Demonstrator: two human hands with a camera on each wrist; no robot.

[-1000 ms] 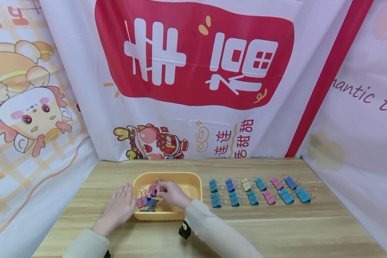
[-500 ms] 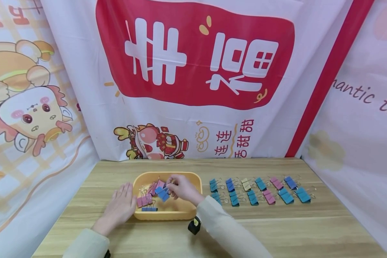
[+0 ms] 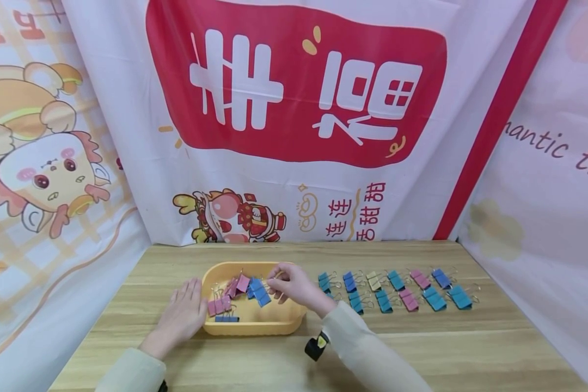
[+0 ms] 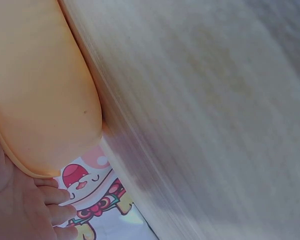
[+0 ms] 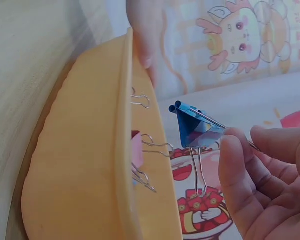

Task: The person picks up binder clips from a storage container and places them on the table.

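My right hand [image 3: 296,284] pinches a blue binder clip [image 3: 261,293] by one wire handle, above the yellow tray [image 3: 255,328]. In the right wrist view, thumb and fingers hold that handle while the other handle hangs free below the clip [image 5: 192,127]. My left hand [image 3: 183,307] lies against the tray's left side with its fingers straight. Pink binder clips [image 3: 219,306] and blue ones [image 3: 227,319] lie in the left part of the tray; some overlap. The left wrist view has the tray wall [image 4: 45,95] beside my left hand [image 4: 25,205].
Two rows of binder clips, teal [image 3: 435,298], pink [image 3: 409,299], blue [image 3: 441,277] and cream [image 3: 374,280], lie on the wooden table [image 3: 402,348] right of the tray. My right hand and sleeve partly hide the nearest ones. A printed cloth [image 3: 294,201] hangs behind the table.
My right hand has gone from reaching among the clips to holding a blue one, and has moved rightward with it. The left hand stays put.
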